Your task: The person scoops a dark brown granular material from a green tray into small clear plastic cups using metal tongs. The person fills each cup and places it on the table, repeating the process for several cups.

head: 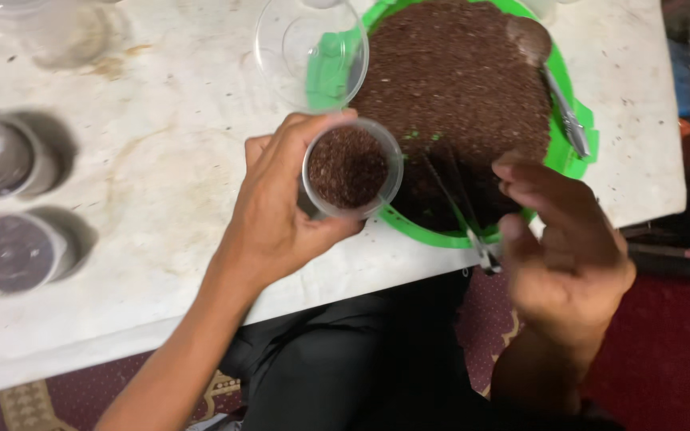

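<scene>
My left hand (277,211) grips a small clear plastic cup (352,168) filled with dark brown granular material, held over the table's front edge. My right hand (565,255) is blurred beside the green tray (573,156) and holds a thin metal tool (465,211) whose tip reaches into the brown material. The tray is heaped with the same brown grains (457,88). A metal spoon (549,76) lies on the heap at the right.
An empty clear cup (311,49) lies by the tray's left rim. Lidded filled cups (8,254) stand at the table's left. The white marble table (161,160) ends near my lap. Red carpet lies to the right.
</scene>
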